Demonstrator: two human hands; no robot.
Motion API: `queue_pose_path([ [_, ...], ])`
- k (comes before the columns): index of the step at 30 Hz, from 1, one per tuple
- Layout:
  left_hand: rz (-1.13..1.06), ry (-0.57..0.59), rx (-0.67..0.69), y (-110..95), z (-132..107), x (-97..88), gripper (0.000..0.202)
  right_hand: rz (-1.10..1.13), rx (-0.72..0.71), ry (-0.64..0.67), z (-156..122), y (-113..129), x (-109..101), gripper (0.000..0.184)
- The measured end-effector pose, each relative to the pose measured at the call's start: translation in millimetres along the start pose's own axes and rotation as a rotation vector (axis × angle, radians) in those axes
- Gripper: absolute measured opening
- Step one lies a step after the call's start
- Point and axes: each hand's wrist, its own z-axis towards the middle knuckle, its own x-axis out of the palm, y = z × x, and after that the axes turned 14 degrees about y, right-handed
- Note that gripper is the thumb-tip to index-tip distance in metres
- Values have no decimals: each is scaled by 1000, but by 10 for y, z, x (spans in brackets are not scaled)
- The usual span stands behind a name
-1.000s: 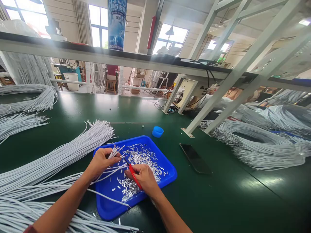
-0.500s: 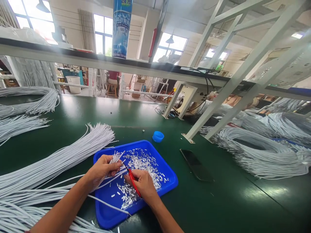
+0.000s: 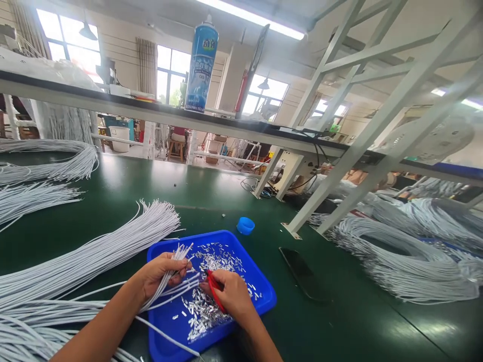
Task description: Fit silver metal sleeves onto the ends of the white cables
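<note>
My left hand (image 3: pixel 160 274) is closed around a bunch of thin white cords (image 3: pixel 174 279), their ends fanned out over a blue tray (image 3: pixel 264 289). My right hand (image 3: pixel 228 294) grips a small red-handled tool (image 3: pixel 214 290), its tip pointing at the cord ends. The tray holds several small silver metal pieces (image 3: pixel 206 306) scattered across its floor. Both hands sit over the tray's near half.
Long white cord bundles (image 3: pixel 94 251) run left across the green table (image 3: pixel 211 186); more coils (image 3: pixel 407 261) lie right. A black phone (image 3: pixel 302 274) and blue cap (image 3: pixel 245 225) sit beyond the tray. White frame legs (image 3: pixel 339 166) and a shelf with a spray can (image 3: pixel 202 63) stand ahead.
The view has tilted upward, so the tray and hands sit lower in the picture. Both hands keep their grips over the tray, with little relative movement.
</note>
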Motion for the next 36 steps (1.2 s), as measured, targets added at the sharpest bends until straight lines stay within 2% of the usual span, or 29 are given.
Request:
queue_pose_path([
  [3, 57, -29, 3, -5, 0, 34, 24, 438, 4, -41, 37, 70, -12, 33],
  [5, 101, -38, -7, 8, -2, 67, 27, 728, -11, -17, 69, 146, 65, 36],
  [6, 128, -42, -12, 20, -1, 82, 29, 805, -10, -8, 80, 182, 116, 36],
  [8, 200, -59, -17, 55, 8, 107, 30, 790, -12, -50, 86, 234, 214, 31],
  [12, 378, -145, 11, 121, 35, 128, 33, 466, -126, -308, 48, 239, 288, 21],
  [14, 441, -154, 25, 124, 32, 135, 33, 549, -116, -336, 44, 201, 247, 22],
  [18, 509, -135, 39, 80, 6, 156, 32, 940, -28, -336, 71, 94, 94, 28],
  [20, 522, -138, 43, 59, -1, 164, 32, 1015, -10, -307, 70, 56, 53, 32],
  [23, 552, -159, 72, 41, -4, 167, 31, 925, 8, -159, 40, 49, 66, 29],
  [26, 575, -164, 82, 28, -9, 164, 27, 853, -51, -65, 10, 79, 104, 26],
  [36, 593, -219, 51, 37, -2, 145, 22, 875, -50, -16, 11, 69, 164, 30],
])
